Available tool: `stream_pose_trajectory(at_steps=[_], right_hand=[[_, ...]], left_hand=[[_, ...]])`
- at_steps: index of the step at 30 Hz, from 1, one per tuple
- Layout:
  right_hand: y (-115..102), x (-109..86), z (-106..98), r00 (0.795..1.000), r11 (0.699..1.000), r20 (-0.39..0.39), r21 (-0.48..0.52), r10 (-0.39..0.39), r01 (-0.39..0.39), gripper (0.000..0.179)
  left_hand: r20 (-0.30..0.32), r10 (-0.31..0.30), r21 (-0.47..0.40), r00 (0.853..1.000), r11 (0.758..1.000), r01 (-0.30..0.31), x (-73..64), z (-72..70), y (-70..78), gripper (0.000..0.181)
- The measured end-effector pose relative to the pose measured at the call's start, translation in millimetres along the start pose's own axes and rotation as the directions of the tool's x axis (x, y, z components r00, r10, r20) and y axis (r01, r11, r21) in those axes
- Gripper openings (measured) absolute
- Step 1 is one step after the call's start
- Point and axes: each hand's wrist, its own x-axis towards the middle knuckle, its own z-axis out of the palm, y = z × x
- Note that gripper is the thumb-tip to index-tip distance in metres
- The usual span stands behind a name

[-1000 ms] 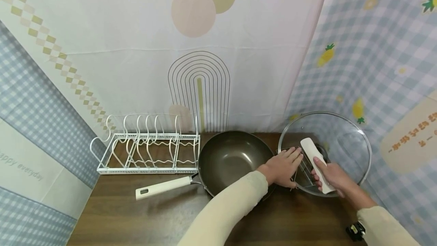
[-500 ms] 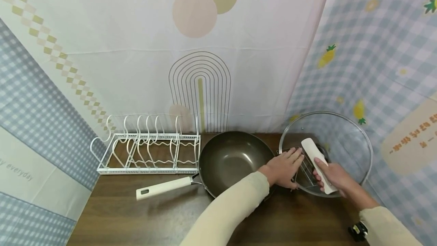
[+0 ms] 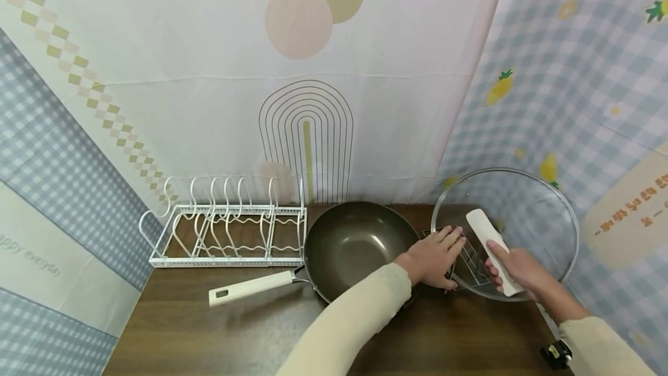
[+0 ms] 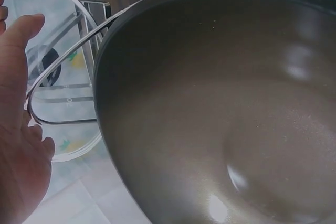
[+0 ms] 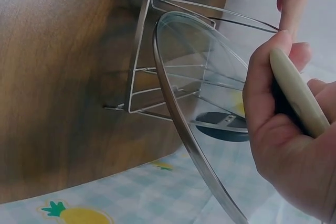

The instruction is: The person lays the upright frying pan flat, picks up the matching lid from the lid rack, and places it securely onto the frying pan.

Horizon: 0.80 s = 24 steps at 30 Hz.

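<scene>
My right hand (image 3: 516,271) grips the long white handle (image 3: 493,251) of a large clear glass lid (image 3: 543,219) with a metal rim. The lid leans at a tilt in a small metal wire rack (image 5: 134,56) on the table, its rim passing close along the rack's wires in the right wrist view. My left hand (image 3: 435,257) holds the rack's left end, thumb near the front and fingers over the wires; a wire loop (image 4: 58,61) runs beside the fingers. Directly left of the rack sits a dark wok (image 3: 360,242), partly covered by my left forearm.
The wok's cream handle (image 3: 250,288) points left. A white wire rack (image 3: 229,237) with upright dividers stands at the back left. Patterned cloths (image 3: 209,74) hang behind and at both sides of the wooden table (image 3: 235,341).
My right hand has moved slightly right over the last half second, and the lid has shifted right with it. The left hand, wok and racks stay in place.
</scene>
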Motion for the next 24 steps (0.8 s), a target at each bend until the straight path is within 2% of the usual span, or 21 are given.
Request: stream_pose_trajectory(at_steps=[8,17,24], right_hand=[[-5,-5.1,-6,1.000,0.999,-0.003,-0.039,0.014,-0.014,0.065],[-11,-10.7,-14,1.000,0.996,-0.006,-0.089,0.004,-0.004,0.064],[-16,-15.0,-21,1.000,0.996,0.012,-0.093,0.007,-0.006,0.065]], left_hand=[[-0.059,0.004,0.025,0.998,1.000,-0.002,-5.4,-10.1,-3.3,0.103],[-0.052,-0.003,-0.009,0.999,1.000,0.002,-14.0,-16.9,-8.0,0.099],[-0.058,0.019,-0.018,0.998,1.000,-0.021,-19.3,-18.1,-8.2,0.097]])
